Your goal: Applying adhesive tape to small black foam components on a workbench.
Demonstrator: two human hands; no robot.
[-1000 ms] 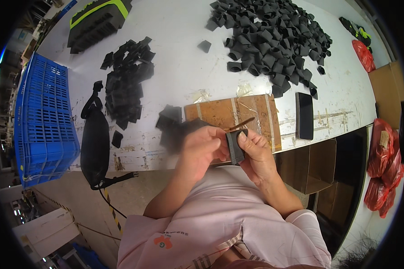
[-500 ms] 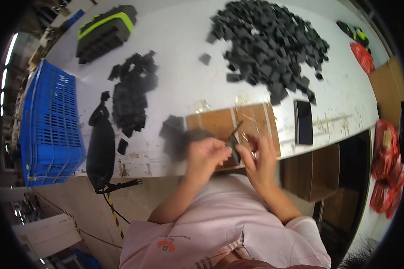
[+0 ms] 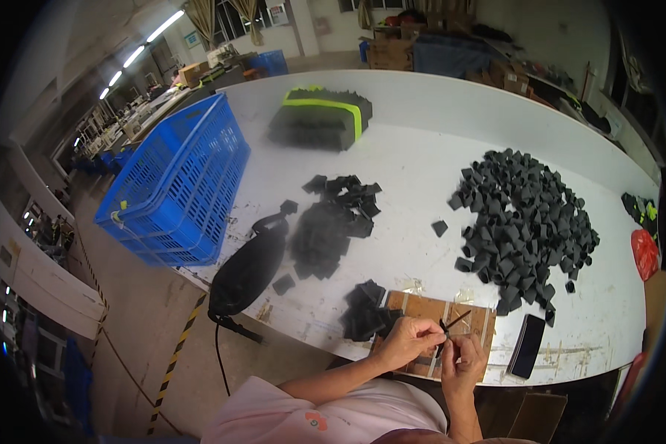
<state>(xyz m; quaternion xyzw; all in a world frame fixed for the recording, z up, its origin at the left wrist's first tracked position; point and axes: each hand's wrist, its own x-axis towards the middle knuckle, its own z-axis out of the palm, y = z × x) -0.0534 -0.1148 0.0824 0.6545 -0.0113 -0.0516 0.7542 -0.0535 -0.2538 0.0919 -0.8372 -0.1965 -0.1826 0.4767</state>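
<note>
Both my hands are over a brown board (image 3: 429, 305) at the table's front edge. My left hand (image 3: 413, 342) is closed in a pinch on a small black piece (image 3: 442, 339). Just to its right, my right hand (image 3: 463, 360) has its fingers curled at the same piece, thumb close to the left fingertips. A thin dark stick (image 3: 459, 320) juts up and right from between the hands; which hand holds it is hard to tell. Beside my left hand, a small stack of flat black pieces (image 3: 364, 309) overlaps the board's left side.
A large heap of black pieces (image 3: 522, 229) lies to the right, a dark phone (image 3: 527, 346) below it. Leftward are more black pieces (image 3: 325, 240), a black elongated pouch (image 3: 250, 266) with a cord, and a blue crate (image 3: 185, 192). A green-banded black bundle (image 3: 322, 118) sits behind.
The view has tilted up and swung left, so more of the room shows and the table sits lower right. My hands stay together over the board, around the small black piece.
</note>
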